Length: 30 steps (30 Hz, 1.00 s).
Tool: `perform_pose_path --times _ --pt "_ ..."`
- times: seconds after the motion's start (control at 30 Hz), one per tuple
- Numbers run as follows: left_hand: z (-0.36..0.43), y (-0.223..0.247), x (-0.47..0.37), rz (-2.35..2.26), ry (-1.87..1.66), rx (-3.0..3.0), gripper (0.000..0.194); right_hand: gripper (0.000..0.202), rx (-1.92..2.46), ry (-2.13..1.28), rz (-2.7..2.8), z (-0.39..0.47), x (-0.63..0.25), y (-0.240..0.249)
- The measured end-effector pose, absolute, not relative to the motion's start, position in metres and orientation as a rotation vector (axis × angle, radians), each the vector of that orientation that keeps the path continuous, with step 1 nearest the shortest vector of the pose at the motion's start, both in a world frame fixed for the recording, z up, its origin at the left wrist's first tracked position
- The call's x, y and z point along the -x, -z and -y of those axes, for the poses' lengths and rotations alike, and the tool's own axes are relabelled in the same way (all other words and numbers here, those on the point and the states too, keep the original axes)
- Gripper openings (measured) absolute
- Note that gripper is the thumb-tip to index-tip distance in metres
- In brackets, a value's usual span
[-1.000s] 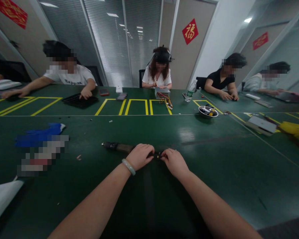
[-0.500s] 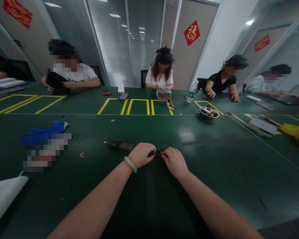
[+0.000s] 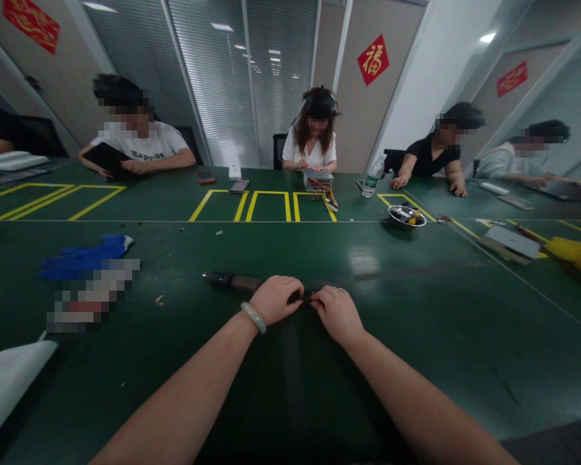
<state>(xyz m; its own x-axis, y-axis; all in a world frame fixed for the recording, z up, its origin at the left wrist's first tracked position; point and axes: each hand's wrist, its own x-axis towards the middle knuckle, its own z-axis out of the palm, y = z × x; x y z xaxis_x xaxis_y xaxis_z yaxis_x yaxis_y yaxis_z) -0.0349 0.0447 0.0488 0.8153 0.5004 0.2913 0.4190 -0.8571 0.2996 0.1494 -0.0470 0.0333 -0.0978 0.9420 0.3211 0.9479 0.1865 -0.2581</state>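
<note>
On the green table, a dark tool with a black front end and a metal tip points left. Its right part is hidden behind my left hand, which wears a pale bracelet at the wrist. The fingers of my left hand are closed round something dark. Close by on the right, my right hand pinches at a small dark part between the two hands. That part is too small to make out, and whether it joins the tool cannot be told.
Blue gloves and a white object lie at the left. Farther back are a metal bowl, a water bottle, a metal box with wires and a yellow item. Several people sit across the table.
Both of my hands have stayed nearly in place. The person at the back left has lowered the dark tablet-like object a little.
</note>
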Motion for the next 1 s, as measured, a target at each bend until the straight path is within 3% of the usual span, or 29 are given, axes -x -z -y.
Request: perform_pose_path --times 1.0 --pt "-0.0501 -0.0428 0.0337 -0.704 -0.492 -2.791 0.015 0.008 1.705 0.062 2.055 0.0437 -0.1449 -0.032"
